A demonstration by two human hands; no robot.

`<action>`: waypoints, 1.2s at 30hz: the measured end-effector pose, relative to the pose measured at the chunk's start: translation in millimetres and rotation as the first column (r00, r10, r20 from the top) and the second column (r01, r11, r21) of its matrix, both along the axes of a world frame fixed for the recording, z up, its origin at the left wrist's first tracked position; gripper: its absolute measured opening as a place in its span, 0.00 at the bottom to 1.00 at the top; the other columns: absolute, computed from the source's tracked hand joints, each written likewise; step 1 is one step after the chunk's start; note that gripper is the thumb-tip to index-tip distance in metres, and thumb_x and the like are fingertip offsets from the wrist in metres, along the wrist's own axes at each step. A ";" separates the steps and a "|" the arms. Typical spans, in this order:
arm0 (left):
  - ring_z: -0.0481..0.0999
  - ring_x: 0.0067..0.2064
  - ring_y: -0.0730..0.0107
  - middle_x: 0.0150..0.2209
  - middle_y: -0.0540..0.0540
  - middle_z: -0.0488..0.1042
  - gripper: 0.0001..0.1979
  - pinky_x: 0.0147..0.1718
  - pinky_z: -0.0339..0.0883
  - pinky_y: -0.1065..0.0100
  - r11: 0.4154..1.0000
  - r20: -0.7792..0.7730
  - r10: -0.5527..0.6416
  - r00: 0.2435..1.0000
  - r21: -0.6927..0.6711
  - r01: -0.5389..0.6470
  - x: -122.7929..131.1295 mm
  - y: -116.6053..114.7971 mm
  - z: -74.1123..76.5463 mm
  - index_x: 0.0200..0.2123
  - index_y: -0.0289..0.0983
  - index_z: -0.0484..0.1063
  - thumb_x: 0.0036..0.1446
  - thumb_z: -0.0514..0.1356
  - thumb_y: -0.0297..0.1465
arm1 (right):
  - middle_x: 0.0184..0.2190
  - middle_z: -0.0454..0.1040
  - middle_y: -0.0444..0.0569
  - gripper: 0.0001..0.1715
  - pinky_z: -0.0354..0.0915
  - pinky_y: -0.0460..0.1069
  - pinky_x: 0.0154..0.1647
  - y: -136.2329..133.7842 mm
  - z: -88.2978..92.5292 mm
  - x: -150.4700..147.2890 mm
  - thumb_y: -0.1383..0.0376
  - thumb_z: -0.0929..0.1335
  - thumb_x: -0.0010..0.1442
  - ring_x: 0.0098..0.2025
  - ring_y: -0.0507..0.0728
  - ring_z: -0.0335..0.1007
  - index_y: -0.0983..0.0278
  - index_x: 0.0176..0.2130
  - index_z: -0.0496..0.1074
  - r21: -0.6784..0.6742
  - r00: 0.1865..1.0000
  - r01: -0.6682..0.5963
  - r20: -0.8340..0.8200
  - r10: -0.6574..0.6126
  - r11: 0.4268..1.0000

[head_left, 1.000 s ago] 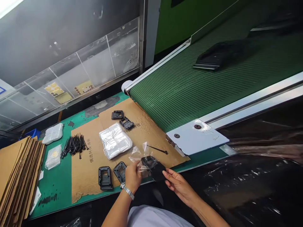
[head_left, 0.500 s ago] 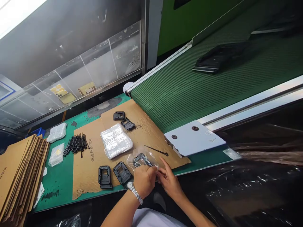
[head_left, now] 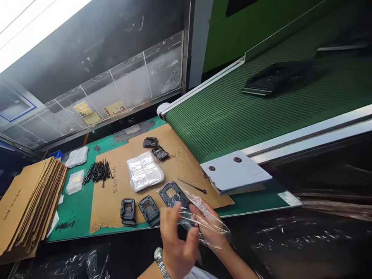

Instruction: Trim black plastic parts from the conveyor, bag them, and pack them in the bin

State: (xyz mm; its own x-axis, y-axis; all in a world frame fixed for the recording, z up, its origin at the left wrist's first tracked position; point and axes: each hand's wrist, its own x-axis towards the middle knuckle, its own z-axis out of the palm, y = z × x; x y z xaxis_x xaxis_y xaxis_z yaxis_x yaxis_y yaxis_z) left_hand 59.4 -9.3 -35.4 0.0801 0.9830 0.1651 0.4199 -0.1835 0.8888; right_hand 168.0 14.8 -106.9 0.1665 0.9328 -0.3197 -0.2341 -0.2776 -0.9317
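The right hand (head_left: 209, 228) is clenched around a clear plastic bag (head_left: 205, 221), which holds a black plastic frame (head_left: 171, 194) just past the table's near edge. The left hand (head_left: 177, 244), wearing a metal-band wristwatch (head_left: 158, 255), is open with its fingers spread, close beside the bag; whether it touches the bag is hard to tell.

A cardboard sheet (head_left: 110, 209) lies on the green-topped table (head_left: 74, 228). On it are two black frames (head_left: 128, 211) near the near edge, two more black frames (head_left: 155, 148) towards the far edge, a stack of clear bags (head_left: 144, 171) and a lone black cable tie (head_left: 194, 186). Nearer the left edge are a bundle of black cable ties (head_left: 97, 172) and flattened cardboard sheets (head_left: 31, 201).

The hands and bag hide the frame's lower part. The left forearm is cut off by the picture's bottom edge, and a black object (head_left: 276, 77) on the green conveyor belt (head_left: 221, 124) is too blurred to identify.
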 end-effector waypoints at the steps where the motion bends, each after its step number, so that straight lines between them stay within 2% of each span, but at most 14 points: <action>1: 0.65 0.48 0.59 0.47 0.37 0.67 0.29 0.48 0.58 0.61 0.969 0.123 0.242 0.962 -0.074 -0.234 -6.2 0.8 -2.7 0.55 0.35 0.57 0.51 0.56 0.39 | 0.21 0.65 0.41 0.27 0.59 0.46 0.18 -0.8 4.9 -2.1 0.46 0.67 0.47 0.19 0.51 0.59 0.62 0.40 0.64 -0.016 1.000 0.003 -0.018 -0.004 1.000; 3: 0.66 0.50 0.60 0.48 0.38 0.66 0.30 0.48 0.60 0.62 0.865 0.367 0.482 0.796 -0.346 -0.364 -16.6 4.4 -9.1 0.54 0.35 0.56 0.49 0.57 0.42 | 0.23 0.67 0.42 0.28 0.58 0.46 0.17 -4.8 15.6 -12.4 0.46 0.68 0.44 0.19 0.50 0.59 0.61 0.39 0.65 -0.036 0.997 -0.020 -0.071 0.017 0.999; 5: 0.70 0.46 0.60 0.41 0.42 0.72 0.24 0.43 0.64 0.62 0.813 0.560 0.543 0.625 -0.537 -0.225 -25.6 8.2 -14.7 0.47 0.36 0.63 0.49 0.58 0.42 | 0.23 0.68 0.42 0.28 0.60 0.46 0.19 -12.0 23.8 -27.4 0.45 0.69 0.42 0.20 0.51 0.60 0.61 0.37 0.67 -0.018 0.988 -0.083 -0.132 0.080 0.996; 7: 0.74 0.38 0.62 0.30 0.46 0.74 0.15 0.39 0.67 0.61 0.784 0.656 0.595 0.464 -0.602 -0.155 -37.6 9.8 -18.3 0.37 0.36 0.68 0.48 0.59 0.39 | 0.21 0.68 0.44 0.28 0.62 0.47 0.22 -20.8 25.7 -39.0 0.44 0.69 0.42 0.21 0.52 0.62 0.63 0.34 0.68 0.027 0.977 -0.157 -0.143 0.159 0.987; 11: 0.75 0.34 0.67 0.29 0.48 0.75 0.11 0.38 0.68 0.63 0.656 0.656 0.730 0.190 -0.597 -0.462 -78.3 3.8 -21.4 0.33 0.38 0.68 0.44 0.62 0.32 | 0.24 0.72 0.50 0.29 0.64 0.48 0.23 -29.6 12.3 -33.9 0.42 0.66 0.44 0.24 0.54 0.65 0.64 0.30 0.69 -0.013 0.980 -0.193 0.039 0.194 0.981; 13: 0.75 0.39 0.66 0.35 0.47 0.76 0.15 0.41 0.67 0.63 0.639 0.660 0.719 0.220 -0.502 -0.582 -98.6 -4.7 -21.8 0.37 0.38 0.68 0.43 0.62 0.31 | 0.30 0.73 0.54 0.30 0.66 0.49 0.25 -26.4 6.6 -27.7 0.41 0.65 0.45 0.28 0.57 0.68 0.64 0.33 0.68 -0.022 0.974 -0.170 0.148 0.171 0.985; 16: 0.73 0.42 0.65 0.39 0.45 0.75 0.17 0.44 0.65 0.64 0.715 0.642 0.665 0.381 -0.399 -0.574 -112.6 -19.9 -21.2 0.40 0.37 0.68 0.44 0.63 0.33 | 0.46 0.70 0.57 0.34 0.64 0.56 0.46 -20.8 10.5 -40.9 0.46 0.66 0.47 0.47 0.62 0.66 0.62 0.48 0.61 0.140 0.944 -0.274 0.230 0.238 0.952; 20: 0.73 0.41 0.65 0.39 0.45 0.75 0.18 0.44 0.65 0.63 0.785 0.723 0.588 0.361 -0.405 -0.468 -113.4 -33.5 -16.9 0.40 0.36 0.67 0.44 0.63 0.33 | 0.57 0.57 0.59 0.61 0.56 0.59 0.54 -26.3 26.8 -102.6 0.52 0.71 0.42 0.57 0.62 0.55 0.61 0.61 0.34 0.258 0.790 -0.611 0.148 0.595 0.748; 23: 0.74 0.40 0.66 0.38 0.47 0.75 0.18 0.42 0.65 0.64 0.702 0.747 0.640 0.180 -0.473 -0.532 -131.0 -39.4 -14.1 0.40 0.37 0.67 0.43 0.63 0.35 | 0.36 0.72 0.50 0.45 0.65 0.48 0.31 -34.9 37.6 -146.6 0.50 0.70 0.44 0.33 0.55 0.69 0.63 0.55 0.53 0.119 0.549 -0.820 -0.114 0.828 0.560; 25: 0.74 0.37 0.67 0.34 0.49 0.75 0.15 0.39 0.65 0.65 0.634 0.722 0.690 0.048 -0.571 -0.521 -154.3 -46.5 -16.0 0.36 0.38 0.68 0.43 0.63 0.36 | 0.18 0.63 0.39 0.26 0.52 0.42 0.16 -37.8 45.7 -165.3 0.48 0.69 0.46 0.18 0.47 0.54 0.65 0.37 0.67 0.032 0.351 -0.929 -0.243 0.904 0.369; 28: 0.71 0.27 0.71 0.23 0.50 0.71 0.11 0.32 0.64 0.67 0.655 0.688 0.725 -0.042 -0.707 -0.268 -193.4 -66.8 -26.8 0.23 0.36 0.68 0.41 0.61 0.38 | 0.13 0.47 0.34 0.25 0.36 0.42 0.14 -35.8 56.9 -185.9 0.46 0.69 0.45 0.16 0.43 0.36 0.65 0.22 0.62 -0.030 0.118 -0.993 -0.357 0.927 0.114; 31: 0.63 0.19 0.77 0.15 0.51 0.64 0.14 0.25 0.58 0.70 0.716 0.716 0.698 -0.021 -0.698 -0.002 -224.2 -94.5 -41.8 0.16 0.34 0.65 0.36 0.63 0.38 | 0.15 0.48 0.34 0.23 0.35 0.41 0.15 -33.4 55.2 -211.7 0.49 0.70 0.43 0.16 0.43 0.35 0.64 0.24 0.61 -0.115 -0.035 -0.988 -0.465 0.885 -0.099; 33: 0.61 0.18 0.78 0.15 0.52 0.64 0.14 0.24 0.56 0.71 0.716 0.715 0.698 -0.027 -0.698 0.017 -240.0 -112.6 -49.9 0.17 0.33 0.67 0.31 0.67 0.35 | 0.14 0.51 0.35 0.21 0.38 0.41 0.15 -36.1 42.6 -233.8 0.51 0.70 0.43 0.16 0.43 0.37 0.63 0.22 0.61 -0.197 -0.083 -0.962 -0.451 0.889 -0.190; 36: 0.64 0.22 0.77 0.19 0.50 0.68 0.17 0.27 0.56 0.70 0.702 0.702 0.712 0.034 -0.707 -0.086 -261.9 -136.7 -56.7 0.23 0.31 0.72 0.28 0.70 0.34 | 0.13 0.53 0.38 0.17 0.46 0.43 0.16 -45.7 13.3 -269.7 0.56 0.69 0.41 0.16 0.46 0.44 0.63 0.17 0.60 -0.244 -0.148 -0.952 -0.169 0.975 -0.187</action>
State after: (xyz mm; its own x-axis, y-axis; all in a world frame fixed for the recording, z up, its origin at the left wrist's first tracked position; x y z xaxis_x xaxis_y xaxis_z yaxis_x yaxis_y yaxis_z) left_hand -202.5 -146.0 -92.1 -0.2463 0.7407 -0.6250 -0.8551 0.1374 0.4998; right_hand -101.8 -30.9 -93.7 -0.8261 -0.0516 -0.5611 0.5497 -0.2923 -0.7825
